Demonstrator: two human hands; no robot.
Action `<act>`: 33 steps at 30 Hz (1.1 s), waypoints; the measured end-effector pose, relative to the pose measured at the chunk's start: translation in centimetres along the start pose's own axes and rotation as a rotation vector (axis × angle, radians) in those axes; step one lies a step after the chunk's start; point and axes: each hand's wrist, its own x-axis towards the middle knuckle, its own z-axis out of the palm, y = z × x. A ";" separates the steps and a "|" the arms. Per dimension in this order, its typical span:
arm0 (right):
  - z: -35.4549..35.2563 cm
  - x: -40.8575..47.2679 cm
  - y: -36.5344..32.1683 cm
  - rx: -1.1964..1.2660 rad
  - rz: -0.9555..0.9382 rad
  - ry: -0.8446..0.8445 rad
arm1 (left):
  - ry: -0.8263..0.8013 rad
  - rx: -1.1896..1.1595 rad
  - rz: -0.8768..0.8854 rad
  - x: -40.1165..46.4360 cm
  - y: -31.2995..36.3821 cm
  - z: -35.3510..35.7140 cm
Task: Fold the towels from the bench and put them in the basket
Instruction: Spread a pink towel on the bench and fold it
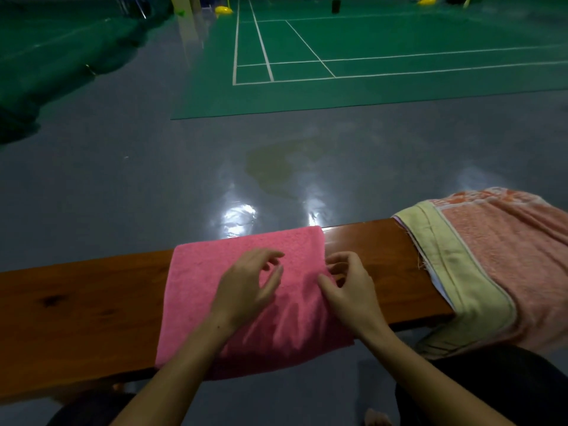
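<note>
From the head view I see a pink terry towel (pixel 239 290) lying across the long brown wooden bench (pixel 76 299), already doubled I think, with its near edge hanging over the near side of the bench. My left hand (pixel 246 285) is over the middle of the towel with the fingers loosely bent and spread; it holds nothing, and I cannot say for sure if the palm touches the cloth. My right hand (pixel 347 287) is at the right edge of the towel, the fingers curled there as if to pinch the edge, but the picture does not show clearly if cloth is between them, so I cannot tell the grip. I judge the folding of this towel is in the middle: the next move needs a firm hold of the right edge, to carry it over to the left while the other hand keeps the cloth flat. On the right end of the bench waits a pile: a pale yellow towel (pixel 455 272) and on it a salmon-orange patterned towel (pixel 507 256), both not folded. The basket is not in view. Beyond the bench is a shiny grey floor (pixel 123 179), and farther a green badminton court with white lines (pixel 368 56); the room is dim.
</note>
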 end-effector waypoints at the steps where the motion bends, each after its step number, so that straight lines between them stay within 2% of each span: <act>1: 0.3 0.0 -0.4 0.015 -0.027 -0.003 | -0.045 -0.066 0.022 0.8 0.7 0.2; 4: 1.0 -0.3 -1.2 0.016 -0.103 -0.091 | -0.251 -0.181 0.043 2.3 1.4 -0.1; 7: 1.1 -0.6 -1.8 -0.023 -0.186 -0.183 | -0.542 -0.260 -0.044 3.0 0.8 -0.8; 10: 1.0 -0.9 -2.2 -0.042 -0.233 -0.255 | -0.662 -0.355 -0.091 3.5 0.8 -1.0; 12: 0.7 -1.0 -2.3 -0.048 -0.235 -0.284 | -0.636 -0.311 -0.073 3.7 0.9 -1.2; 16: -0.3 -1.2 -2.4 -0.021 -0.164 -0.325 | -0.482 -0.180 0.000 3.8 0.5 -2.1; 19: -1.7 -1.2 -1.7 -0.083 -0.094 -0.465 | -0.375 -0.224 0.003 3.7 0.1 -3.0; 23: -3.3 -1.3 -1.2 -0.164 -0.060 -0.625 | -0.316 -0.292 -0.052 3.6 -0.3 -3.9; 28: -4.1 -1.1 -1.5 -0.082 -0.007 -0.646 | -0.271 -0.438 -0.109 3.2 -0.4 -4.7; 33: -3.7 0.2 -1.1 -0.192 -0.088 -0.610 | -0.265 -0.577 -0.144 2.9 0.2 -4.9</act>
